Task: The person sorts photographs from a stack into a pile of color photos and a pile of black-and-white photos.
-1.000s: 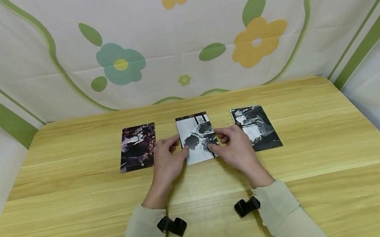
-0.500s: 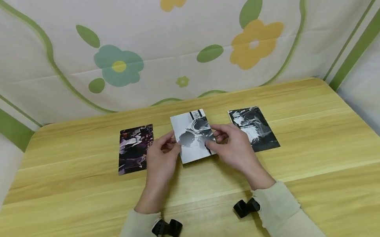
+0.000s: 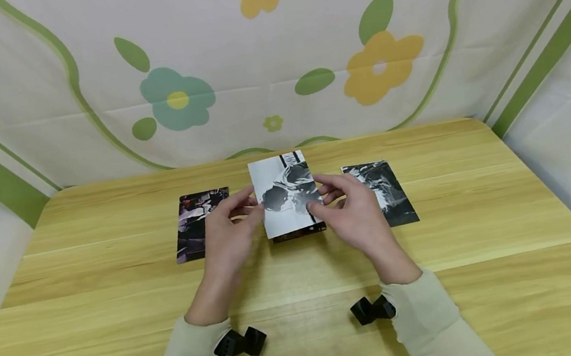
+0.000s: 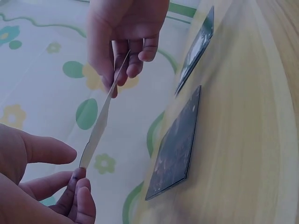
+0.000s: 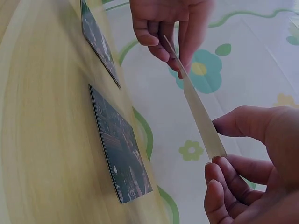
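Raised over the middle of the table is a black-and-white photo print [image 3: 279, 173], seen nearly edge-on in both wrist views. My right hand [image 3: 356, 211] pinches its right side, thumb on the picture face and fingers beneath. At the left edge, my left hand [image 3: 232, 226] holds it between thumb and fingertips. Beneath it lies a dark photo [image 4: 175, 140], mostly covered in the head view. To the left rests a purple-toned photo [image 3: 189, 234], partly behind my left hand. On the right a dark black-and-white photo [image 3: 397, 200] lies partly hidden by my right hand.
A wooden table [image 3: 304, 330] carries the photos. Behind it hangs a white cloth [image 3: 239, 59] with flower patterns, and it continues along both sides. Black wrist cameras [image 3: 240, 342] sit at the cuffs of both light sleeves.
Both hands have lifted the middle photo off the table, up and slightly away, uncovering the dark photo underneath. The left hand has shifted left; the side photos stay put.
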`<move>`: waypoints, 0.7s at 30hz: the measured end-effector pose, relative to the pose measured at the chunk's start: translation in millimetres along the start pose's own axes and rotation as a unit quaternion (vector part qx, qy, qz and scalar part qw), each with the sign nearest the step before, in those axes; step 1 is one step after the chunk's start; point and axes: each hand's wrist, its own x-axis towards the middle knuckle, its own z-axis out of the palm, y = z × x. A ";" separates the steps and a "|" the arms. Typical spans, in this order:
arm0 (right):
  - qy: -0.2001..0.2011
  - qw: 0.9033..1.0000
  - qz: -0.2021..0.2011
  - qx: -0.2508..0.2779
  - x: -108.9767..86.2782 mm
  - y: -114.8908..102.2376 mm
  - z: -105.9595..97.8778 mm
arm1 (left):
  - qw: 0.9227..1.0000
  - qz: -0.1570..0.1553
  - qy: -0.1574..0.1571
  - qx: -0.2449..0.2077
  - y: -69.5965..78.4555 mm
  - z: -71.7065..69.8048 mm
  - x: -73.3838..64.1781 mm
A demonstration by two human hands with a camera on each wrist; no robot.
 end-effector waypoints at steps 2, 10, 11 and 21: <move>0.000 1.000 0.000 0.000 -0.1 0.0 0.0 | 1.000 0.003 0.001 0.002 0.9 0.2 0.1; 0.004 1.000 0.005 -0.006 -0.8 4.4 -7.6 | 1.000 0.017 -0.005 0.000 1.9 8.4 1.5; 0.005 1.000 0.006 -0.009 -1.2 5.5 -10.6 | 1.000 0.021 -0.009 0.000 2.3 11.2 2.1; 0.044 0.997 0.059 -0.012 -7.3 24.5 -56.1 | 0.996 0.055 -0.068 0.012 17.9 63.4 3.0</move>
